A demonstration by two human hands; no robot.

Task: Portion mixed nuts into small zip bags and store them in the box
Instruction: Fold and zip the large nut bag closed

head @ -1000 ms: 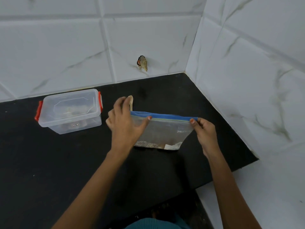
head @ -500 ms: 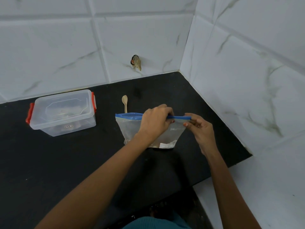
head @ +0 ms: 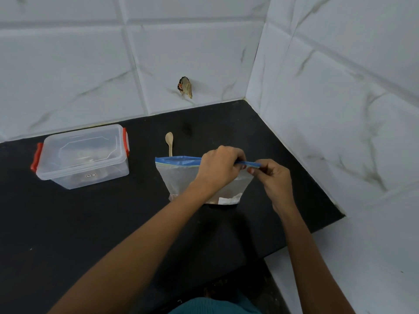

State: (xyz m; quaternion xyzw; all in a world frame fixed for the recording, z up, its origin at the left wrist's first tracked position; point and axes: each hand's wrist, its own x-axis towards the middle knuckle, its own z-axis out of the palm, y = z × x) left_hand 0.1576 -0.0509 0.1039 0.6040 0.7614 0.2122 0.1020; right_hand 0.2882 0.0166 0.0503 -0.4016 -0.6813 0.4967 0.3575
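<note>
Black countertop [head: 68, 223] in a white marble-tiled corner [head: 254, 64]; left hand [head: 220, 168] and right hand [head: 272, 177] pinch the upright zip bag [head: 179, 175] at its blue seal.

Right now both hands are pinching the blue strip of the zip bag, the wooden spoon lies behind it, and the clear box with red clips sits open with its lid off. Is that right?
Nearly. In the head view the clear box has its lid on, not off. The left hand and right hand do pinch the zip bag at its blue strip, and the wooden spoon lies behind it.

Clear zip bag [head: 181, 175] with blue seal strip, standing upright, clear red-clipped lidded box [head: 82, 156] well left of it, lid on
</note>
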